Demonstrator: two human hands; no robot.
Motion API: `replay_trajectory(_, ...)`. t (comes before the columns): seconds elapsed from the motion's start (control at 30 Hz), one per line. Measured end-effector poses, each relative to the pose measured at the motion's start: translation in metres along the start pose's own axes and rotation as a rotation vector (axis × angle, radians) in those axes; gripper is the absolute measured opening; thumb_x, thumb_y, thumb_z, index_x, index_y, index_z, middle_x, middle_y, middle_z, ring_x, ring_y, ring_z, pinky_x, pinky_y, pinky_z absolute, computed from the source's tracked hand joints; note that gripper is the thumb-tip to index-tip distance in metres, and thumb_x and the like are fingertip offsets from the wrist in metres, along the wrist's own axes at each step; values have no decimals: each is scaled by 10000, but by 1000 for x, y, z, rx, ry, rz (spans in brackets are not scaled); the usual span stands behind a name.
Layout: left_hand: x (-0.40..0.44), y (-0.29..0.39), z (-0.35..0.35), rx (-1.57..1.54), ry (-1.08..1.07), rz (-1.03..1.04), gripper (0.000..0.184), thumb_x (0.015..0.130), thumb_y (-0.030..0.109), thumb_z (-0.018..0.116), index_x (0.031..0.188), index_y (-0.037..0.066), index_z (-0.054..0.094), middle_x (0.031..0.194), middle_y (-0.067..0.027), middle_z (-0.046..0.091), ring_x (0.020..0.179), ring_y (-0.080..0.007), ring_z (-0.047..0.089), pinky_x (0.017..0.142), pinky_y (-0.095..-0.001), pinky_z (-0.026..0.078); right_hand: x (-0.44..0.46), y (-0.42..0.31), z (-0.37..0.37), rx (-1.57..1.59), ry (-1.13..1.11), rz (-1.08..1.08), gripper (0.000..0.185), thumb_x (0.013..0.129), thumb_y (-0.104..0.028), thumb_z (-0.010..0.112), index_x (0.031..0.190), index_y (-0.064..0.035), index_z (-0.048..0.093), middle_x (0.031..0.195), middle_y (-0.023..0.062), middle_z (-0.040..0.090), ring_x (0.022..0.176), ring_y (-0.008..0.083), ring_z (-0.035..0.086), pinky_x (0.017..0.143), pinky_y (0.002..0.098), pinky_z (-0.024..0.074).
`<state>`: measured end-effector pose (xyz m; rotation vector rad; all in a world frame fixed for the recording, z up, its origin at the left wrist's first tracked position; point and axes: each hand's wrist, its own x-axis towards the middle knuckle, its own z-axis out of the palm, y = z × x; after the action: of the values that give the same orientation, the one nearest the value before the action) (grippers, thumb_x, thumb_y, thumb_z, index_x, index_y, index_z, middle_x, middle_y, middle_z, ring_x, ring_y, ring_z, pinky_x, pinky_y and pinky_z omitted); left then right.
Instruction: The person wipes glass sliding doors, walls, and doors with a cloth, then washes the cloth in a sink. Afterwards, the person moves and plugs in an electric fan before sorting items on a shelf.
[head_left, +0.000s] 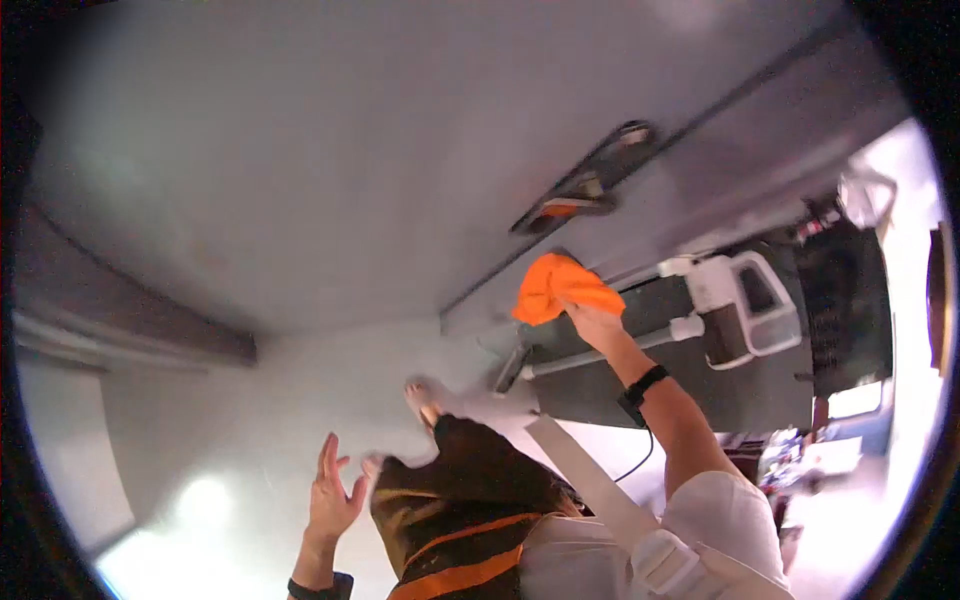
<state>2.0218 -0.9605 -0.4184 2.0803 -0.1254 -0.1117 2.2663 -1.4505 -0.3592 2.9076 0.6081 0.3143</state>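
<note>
An orange cloth point(560, 288) is bunched in my right hand point(597, 325), whose arm reaches up and forward. The cloth is beside the lower edge of a large grey panel point(300, 150); whether it touches the surface I cannot tell. At the lower left my left hand point(333, 500) is raised with its fingers apart, holding nothing. Above the cloth, a dark recessed handle point(585, 190) sits along the panel's seam, with a small orange patch inside. Both wrists wear dark bands.
A white and grey stick vacuum point(740, 310) with a long tube lies behind my right forearm, over a dark grey surface point(620, 390). My bare feet stand on the pale floor point(240, 430). A white strap crosses my body. Cluttered items show at the far right.
</note>
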Motion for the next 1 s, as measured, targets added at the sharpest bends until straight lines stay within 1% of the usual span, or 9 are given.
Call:
replay_trajectory(0.13, 23, 64, -51, 97, -84, 63, 816, 768, 116, 672, 1414, 11, 185, 1390, -245, 344, 1003, -335, 612, 807, -421, 515, 6, 25, -110, 284, 232, 141, 313, 889, -242, 555, 1191, -164, 583, 1163, 120, 567, 1059, 310, 530, 873, 420, 449)
replay_trajectory(0.27, 38, 127, -73, 250, -193, 138, 818, 762, 141, 681, 1411, 29, 195, 1390, -232, 342, 1008, -327, 612, 810, -423, 512, 62, 47, -236, -438, 813, 242, 400, 873, -190, 559, 1272, -207, 537, 1334, 272, 405, 1140, 428, 485, 838, 413, 488)
replay_trajectory(0.3, 41, 143, -79, 301, -250, 125, 810, 769, 166, 679, 1409, 29, 202, 1394, -232, 339, 1015, -321, 611, 819, -422, 509, 79, 41, -280, 200, 647, 469, 488, 851, -145, 548, 1329, -215, 480, 1432, 297, 266, 1203, 471, 430, 819, 412, 509)
replay_trajectory(0.33, 52, 157, -78, 348, -295, 119, 802, 776, 190, 677, 1407, 30, 210, 1398, -231, 336, 1022, -314, 610, 828, -421, 506, 106, 63, -309, -40, 1084, 215, 548, 837, -126, 537, 1365, -227, 431, 1460, 311, 183, 1226, 512, 379, 795, 422, 523)
replay_trajectory(0.47, 97, 217, -67, 524, -389, 234, 802, 790, 236, 669, 1409, 17, 208, 1401, -235, 332, 1038, -296, 604, 851, -413, 497, 140, 89, -465, 360, 1398, 82, 515, 820, -209, 622, 1300, -76, 493, 1443, 169, 301, 1311, 360, 300, 885, 463, 468)
replay_trajectory(0.57, 130, 229, -49, 645, -392, 499, 823, 805, 230, 658, 1425, 1, 166, 1417, -255, 301, 1012, -333, 604, 818, -412, 511, 131, 85, -432, 20, 1353, 223, 522, 823, -66, 501, 1341, -116, 449, 1437, 314, 222, 1321, 493, 245, 1089, 534, 211)
replay_trajectory(0.7, 139, 290, -38, 610, -479, 435, 779, 808, 190, 635, 1421, 1, 193, 1433, -285, 262, 1267, -459, 344, 1009, -497, 357, 103, 54, -243, 54, 1172, 320, 292, 799, -122, 559, 1083, -93, 622, 1297, 276, 401, 1248, 466, 361, 1055, 567, 260)
replay_trajectory(0.8, 153, 285, -29, 590, -474, 490, 807, 826, 168, 618, 1441, 14, 120, 1454, -274, 229, 1266, -458, 352, 1004, -478, 371, 107, 76, -276, 269, 953, 250, 362, 772, -157, 568, 1126, -93, 610, 1273, 265, 424, 1213, 474, 371, 1025, 599, 255)
replay_trajectory(1.0, 180, 312, -25, 543, -451, 329, 786, 849, 220, 607, 1450, 38, 134, 1464, -270, 208, 1254, -443, 377, 985, -478, 391, 158, 131, -560, -85, 1291, 80, 502, 732, -132, 575, 1231, -98, 534, 1285, 298, 365, 1237, 499, 303, 1005, 651, 229)
